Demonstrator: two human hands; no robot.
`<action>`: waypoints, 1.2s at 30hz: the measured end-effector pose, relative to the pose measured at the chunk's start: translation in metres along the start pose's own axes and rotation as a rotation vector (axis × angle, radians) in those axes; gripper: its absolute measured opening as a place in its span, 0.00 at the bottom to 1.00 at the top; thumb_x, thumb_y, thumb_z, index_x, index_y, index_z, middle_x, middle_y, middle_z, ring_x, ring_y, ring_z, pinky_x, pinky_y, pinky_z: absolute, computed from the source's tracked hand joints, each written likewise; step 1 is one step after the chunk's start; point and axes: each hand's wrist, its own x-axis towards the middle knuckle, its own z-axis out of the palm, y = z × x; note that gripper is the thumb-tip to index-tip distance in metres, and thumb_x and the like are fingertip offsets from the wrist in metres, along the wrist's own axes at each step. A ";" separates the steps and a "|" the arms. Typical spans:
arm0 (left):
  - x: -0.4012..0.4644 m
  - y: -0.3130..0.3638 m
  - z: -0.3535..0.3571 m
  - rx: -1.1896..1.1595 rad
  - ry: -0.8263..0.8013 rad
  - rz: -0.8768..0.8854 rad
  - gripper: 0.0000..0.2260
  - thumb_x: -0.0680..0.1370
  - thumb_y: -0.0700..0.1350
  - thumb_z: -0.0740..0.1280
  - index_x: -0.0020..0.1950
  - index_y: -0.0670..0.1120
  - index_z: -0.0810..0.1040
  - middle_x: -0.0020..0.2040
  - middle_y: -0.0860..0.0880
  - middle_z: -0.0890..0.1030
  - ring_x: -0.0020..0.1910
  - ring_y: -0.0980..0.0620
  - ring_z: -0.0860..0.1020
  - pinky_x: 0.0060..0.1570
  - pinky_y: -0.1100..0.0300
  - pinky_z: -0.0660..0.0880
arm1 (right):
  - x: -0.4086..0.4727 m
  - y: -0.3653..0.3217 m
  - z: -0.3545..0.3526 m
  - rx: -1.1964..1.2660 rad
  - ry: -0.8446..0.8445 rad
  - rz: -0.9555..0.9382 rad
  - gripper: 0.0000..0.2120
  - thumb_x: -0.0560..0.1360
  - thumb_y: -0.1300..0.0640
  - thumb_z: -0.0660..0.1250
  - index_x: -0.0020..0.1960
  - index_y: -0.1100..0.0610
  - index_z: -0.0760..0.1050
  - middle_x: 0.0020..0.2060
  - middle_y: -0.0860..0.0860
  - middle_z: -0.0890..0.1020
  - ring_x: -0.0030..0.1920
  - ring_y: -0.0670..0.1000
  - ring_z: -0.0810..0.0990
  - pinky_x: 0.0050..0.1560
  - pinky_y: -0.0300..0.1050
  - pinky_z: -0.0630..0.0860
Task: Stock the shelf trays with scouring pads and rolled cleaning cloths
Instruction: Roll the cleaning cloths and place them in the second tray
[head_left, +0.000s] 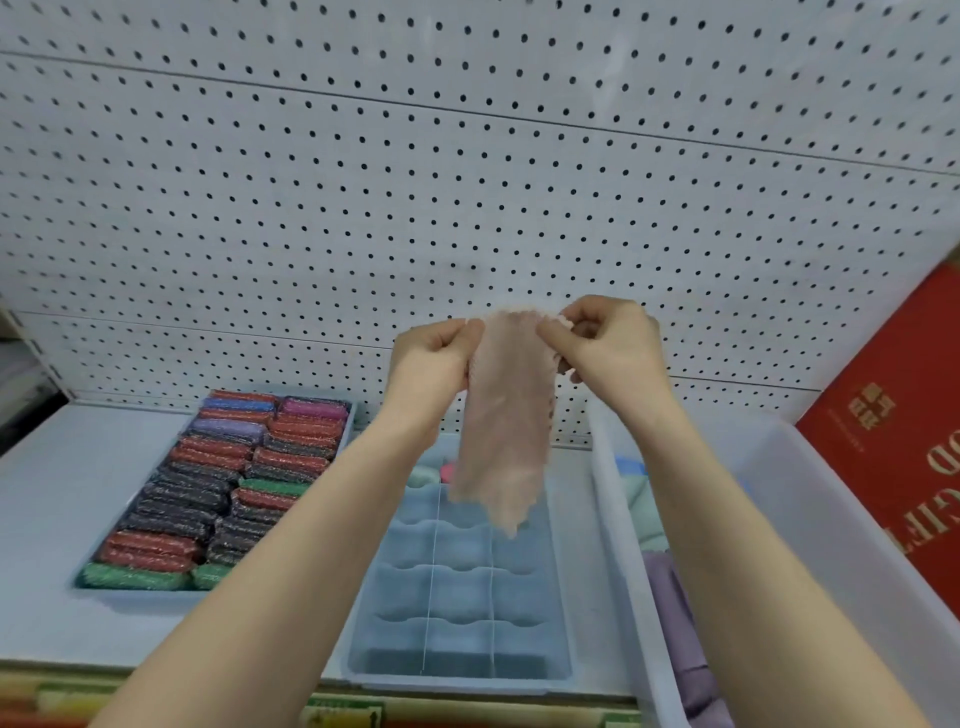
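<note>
Hands pinch the pink cloth at its top corners, left hand and right hand raised so it hangs flat above the divided tray, probably ready for rolling into a cell.

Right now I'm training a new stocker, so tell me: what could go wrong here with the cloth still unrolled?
1. The pink cloth hangs loose, pinched only at its top edge by the left hand and right hand; it may slip.
2. The divided tray has narrow cells, so a loosely rolled cloth might not fit.
</note>
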 end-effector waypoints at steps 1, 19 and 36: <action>-0.003 0.000 0.003 0.007 -0.010 0.033 0.25 0.72 0.54 0.68 0.38 0.31 0.69 0.38 0.44 0.70 0.38 0.47 0.68 0.44 0.51 0.72 | -0.003 -0.004 0.003 0.034 -0.020 0.008 0.09 0.72 0.52 0.71 0.36 0.56 0.79 0.28 0.55 0.82 0.29 0.47 0.83 0.35 0.48 0.81; -0.015 0.036 -0.003 -0.077 -0.150 0.143 0.08 0.79 0.33 0.64 0.48 0.43 0.81 0.38 0.52 0.84 0.37 0.55 0.82 0.39 0.59 0.81 | -0.031 0.033 -0.002 0.433 -0.499 0.056 0.15 0.74 0.58 0.72 0.60 0.57 0.78 0.52 0.53 0.85 0.52 0.49 0.82 0.58 0.43 0.77; -0.023 -0.032 -0.013 0.007 -0.112 -0.102 0.09 0.75 0.33 0.70 0.51 0.45 0.82 0.43 0.47 0.84 0.41 0.49 0.83 0.44 0.55 0.82 | -0.032 0.044 0.028 0.600 -0.233 0.226 0.11 0.76 0.67 0.68 0.55 0.58 0.82 0.37 0.54 0.84 0.34 0.50 0.78 0.37 0.42 0.77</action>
